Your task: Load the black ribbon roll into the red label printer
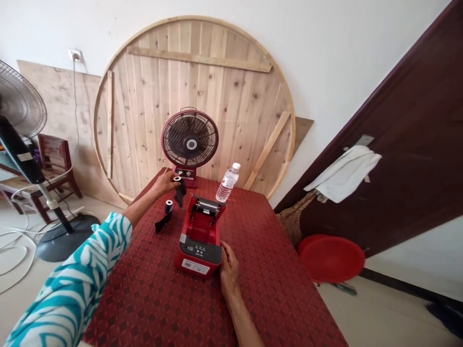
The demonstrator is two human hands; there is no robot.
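Observation:
A small red printer (pixel 201 236) with a dark grey front panel sits on the red patterned table (pixel 275 270), its lid open. My right hand (pixel 229 269) rests against the printer's near right corner, fingers curled on its side. My left hand (pixel 165 183) is stretched out past the printer and pinches a black roll (pixel 179 187) with a loose strip hanging from it. A second black roll (pixel 167 210) stands on the table to the printer's left, its tail trailing toward me.
A small red table fan (pixel 190 140) stands at the table's far edge, a clear water bottle (pixel 227 182) beside it. A round wooden tabletop leans on the wall. A standing fan (pixel 21 120) is at left, a red basin (pixel 333 258) on the floor at right.

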